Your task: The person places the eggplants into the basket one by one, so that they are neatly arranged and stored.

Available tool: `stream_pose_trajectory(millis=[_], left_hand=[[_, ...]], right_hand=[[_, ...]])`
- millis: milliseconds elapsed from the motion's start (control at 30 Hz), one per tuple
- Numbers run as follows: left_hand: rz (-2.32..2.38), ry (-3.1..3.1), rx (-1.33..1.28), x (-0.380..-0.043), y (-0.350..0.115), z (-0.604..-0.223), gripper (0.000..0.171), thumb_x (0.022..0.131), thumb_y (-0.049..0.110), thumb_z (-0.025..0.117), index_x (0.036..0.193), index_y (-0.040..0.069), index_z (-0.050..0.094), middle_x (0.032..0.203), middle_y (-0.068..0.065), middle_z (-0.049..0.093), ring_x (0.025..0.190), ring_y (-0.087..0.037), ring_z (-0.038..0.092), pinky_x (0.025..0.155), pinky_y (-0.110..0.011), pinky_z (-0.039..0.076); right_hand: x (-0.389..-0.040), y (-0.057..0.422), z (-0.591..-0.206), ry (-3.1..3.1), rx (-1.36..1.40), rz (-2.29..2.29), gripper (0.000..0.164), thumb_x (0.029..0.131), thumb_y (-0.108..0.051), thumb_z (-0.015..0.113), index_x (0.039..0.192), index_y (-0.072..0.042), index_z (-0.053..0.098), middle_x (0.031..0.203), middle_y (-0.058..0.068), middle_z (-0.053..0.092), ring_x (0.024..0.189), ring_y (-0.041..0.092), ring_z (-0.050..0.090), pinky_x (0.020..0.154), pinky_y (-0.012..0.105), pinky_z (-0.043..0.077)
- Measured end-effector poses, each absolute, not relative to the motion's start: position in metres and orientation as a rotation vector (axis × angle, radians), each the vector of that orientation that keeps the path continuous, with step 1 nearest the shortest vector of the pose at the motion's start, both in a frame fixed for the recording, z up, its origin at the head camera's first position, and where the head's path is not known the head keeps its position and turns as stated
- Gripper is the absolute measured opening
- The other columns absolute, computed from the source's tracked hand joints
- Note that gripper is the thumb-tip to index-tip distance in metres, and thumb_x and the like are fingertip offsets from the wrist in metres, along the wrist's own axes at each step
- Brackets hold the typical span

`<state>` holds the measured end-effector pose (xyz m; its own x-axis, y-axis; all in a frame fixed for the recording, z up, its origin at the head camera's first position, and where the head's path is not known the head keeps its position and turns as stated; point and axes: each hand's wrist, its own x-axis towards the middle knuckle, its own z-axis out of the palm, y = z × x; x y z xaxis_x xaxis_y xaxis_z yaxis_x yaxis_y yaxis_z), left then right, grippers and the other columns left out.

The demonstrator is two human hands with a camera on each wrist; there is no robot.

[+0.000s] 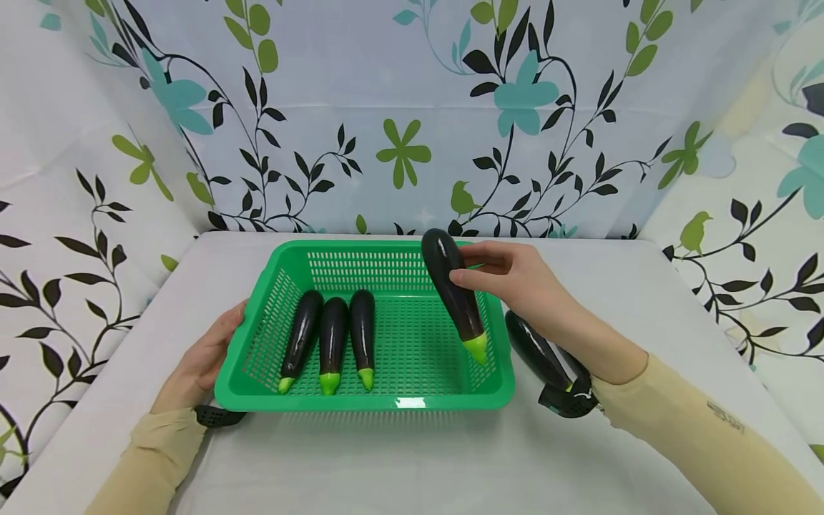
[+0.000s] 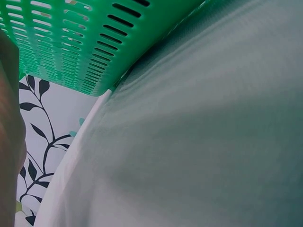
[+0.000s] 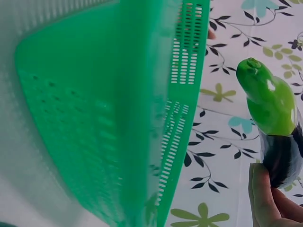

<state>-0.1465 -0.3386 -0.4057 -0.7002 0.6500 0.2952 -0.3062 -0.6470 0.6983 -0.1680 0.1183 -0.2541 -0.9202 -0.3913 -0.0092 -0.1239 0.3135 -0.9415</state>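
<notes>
My right hand point(image 1: 508, 272) pinches a dark purple eggplant point(image 1: 453, 286) between thumb and fingers, tilted with its green stem end downward over the right part of a green plastic basket point(image 1: 363, 403). In the right wrist view the green end of this eggplant point(image 3: 272, 104) faces the camera, fingertips on its dark body. Three more eggplants point(image 1: 332, 340) lie side by side in the left half of the basket, stems toward me. My left hand point(image 1: 206, 357) rests along the basket's outer left wall, its fingertips partly hidden behind the rim.
Outside the basket's right wall, a dark eggplant point(image 1: 534, 350) lies on the white table point(image 1: 412, 465), partly hidden by my right forearm and wrist strap point(image 1: 569, 400). A leaf-patterned curtain point(image 1: 360, 86) hangs behind the table and along both sides.
</notes>
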Motion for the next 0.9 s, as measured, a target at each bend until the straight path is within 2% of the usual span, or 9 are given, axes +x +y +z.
stream_pose_trajectory(millis=[300, 467, 667, 900], left_hand=[[2.339, 0.851, 0.725, -0.147, -0.338, -0.404, 0.051, 0.11, 0.019, 0.011, 0.142, 0.006, 0.049, 0.131, -0.015, 0.064, 0.119, -0.024, 0.065, 0.095, -0.036, 0.054], [2.342, 0.875, 0.705, -0.146, -0.337, -0.405, 0.055, 0.109, 0.019, 0.007, 0.142, 0.007, 0.049, 0.13, -0.014, 0.064, 0.118, -0.024, 0.065, 0.094, -0.036, 0.054], [2.343, 0.893, 0.675, -0.145, -0.338, -0.406, 0.052, 0.11, 0.019, 0.01, 0.143, 0.008, 0.048, 0.13, -0.015, 0.064, 0.118, -0.025, 0.065, 0.093, -0.038, 0.054], [2.329, 0.814, 0.72, -0.147, -0.337, -0.405, 0.055, 0.109, 0.019, 0.006, 0.145, 0.005, 0.045, 0.133, -0.018, 0.061, 0.121, -0.028, 0.063, 0.096, -0.037, 0.053]], right_hand=[[-0.175, 0.097, -0.24, 2.378, -0.502, -1.626, 0.044, 0.09, -0.033, 0.075, 0.13, -0.017, 0.066, 0.121, 0.002, 0.071, 0.116, 0.016, 0.063, 0.107, 0.047, 0.043], [-0.181, 0.079, -0.237, 2.307, -0.552, -1.713, 0.039, 0.09, -0.029, 0.075, 0.126, -0.016, 0.069, 0.118, 0.002, 0.072, 0.112, 0.016, 0.065, 0.104, 0.042, 0.045], [-0.19, 0.059, -0.237, 2.246, -0.581, -1.775, 0.036, 0.09, -0.027, 0.075, 0.124, -0.016, 0.07, 0.114, 0.003, 0.073, 0.109, 0.017, 0.065, 0.101, 0.041, 0.047], [-0.203, 0.038, -0.248, 2.193, -0.585, -1.836, 0.036, 0.092, -0.02, 0.073, 0.126, -0.009, 0.067, 0.117, 0.008, 0.071, 0.108, 0.02, 0.065, 0.099, 0.041, 0.05]])
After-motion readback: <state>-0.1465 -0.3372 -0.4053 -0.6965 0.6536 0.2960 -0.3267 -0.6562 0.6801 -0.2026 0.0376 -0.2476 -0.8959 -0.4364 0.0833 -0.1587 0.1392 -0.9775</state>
